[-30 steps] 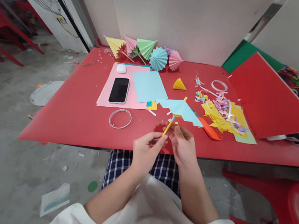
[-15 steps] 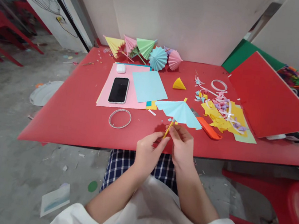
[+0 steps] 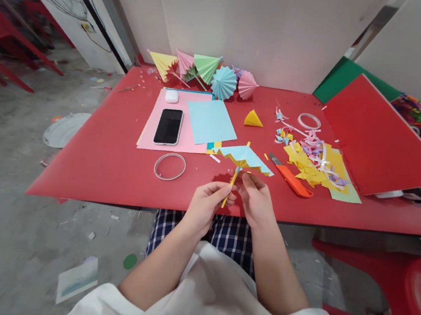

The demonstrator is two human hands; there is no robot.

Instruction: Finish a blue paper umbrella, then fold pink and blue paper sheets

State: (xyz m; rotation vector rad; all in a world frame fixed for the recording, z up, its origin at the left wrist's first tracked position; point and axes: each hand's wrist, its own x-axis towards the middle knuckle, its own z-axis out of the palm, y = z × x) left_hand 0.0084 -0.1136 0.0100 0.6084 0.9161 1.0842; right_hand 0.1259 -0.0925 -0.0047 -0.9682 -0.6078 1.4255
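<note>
A small paper umbrella point(image 3: 247, 157) with a light-blue pleated canopy, yellow along its underside, stands tilted over the table's front part. My left hand point(image 3: 207, 202) pinches its yellow stick point(image 3: 232, 181) below the canopy; the stick's lower end pokes out past the fingers. Just right of the stick is my right hand point(image 3: 258, 199), its thumb and fingertips pressed together under the canopy's edge. Whatever sits between those fingertips is too small to make out. An orange cutter knife point(image 3: 294, 181) lies to the right of the umbrella.
Finished paper umbrellas point(image 3: 206, 69) line the back. At left are a phone point(image 3: 168, 126), a white case point(image 3: 172, 96), blue paper point(image 3: 211, 121) and a wire coil point(image 3: 170, 166). Paper scraps point(image 3: 309, 160), a tape ring point(image 3: 309, 121) and a red board point(image 3: 379, 138) occupy the right; a folded yellow piece point(image 3: 253, 118) lies mid-table.
The umbrella has shifted left and tipped, so its yellow underside now shows. My left hand has moved slightly down and left with the stick; my right hand's fingers have come away from it.
</note>
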